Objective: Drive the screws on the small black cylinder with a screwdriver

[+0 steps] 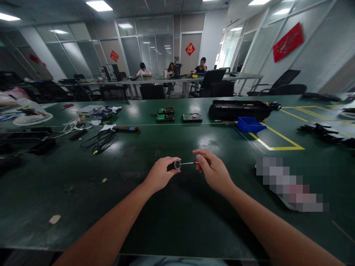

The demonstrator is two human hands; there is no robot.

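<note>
Above the green table (177, 214), my left hand (161, 173) is closed round the black handle of a small screwdriver (177, 164), whose round end faces the camera. My right hand (212, 170) pinches the thin metal shaft of the same screwdriver at its right end, between thumb and fingertips. Both hands hover over the middle of the table, close together.
Circuit boards (165, 115) and a hard drive (192, 117) lie farther back. A blue bin (251, 124) and a black case (240, 109) sit at the right rear by yellow tape lines. Black cables (100, 141) lie at left. A blurred object (288, 184) lies at right. People sit at a far table.
</note>
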